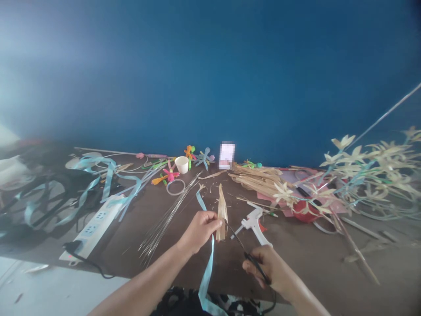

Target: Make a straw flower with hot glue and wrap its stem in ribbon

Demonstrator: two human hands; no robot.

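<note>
My left hand (204,228) is closed in a pinch at the side of a pale strip of dried husk (221,204), which stands out pointed away from me. A light blue ribbon (206,272) passes beneath that hand and trails down to the near edge. In my right hand (268,267) is a pair of dark scissors (238,239), its long tips reaching the husk beside my left fingertips. How far the blades are apart is hard to make out. Close beyond the right hand lies a white glue gun (254,221).
Thin metal wires (169,215) lie left of the hands, with a power strip (95,226) farther left. At the back are a white cup (181,165), small colourful figures (170,173) and a husk pile (256,177). Pale artificial flowers (357,156) spread on the right.
</note>
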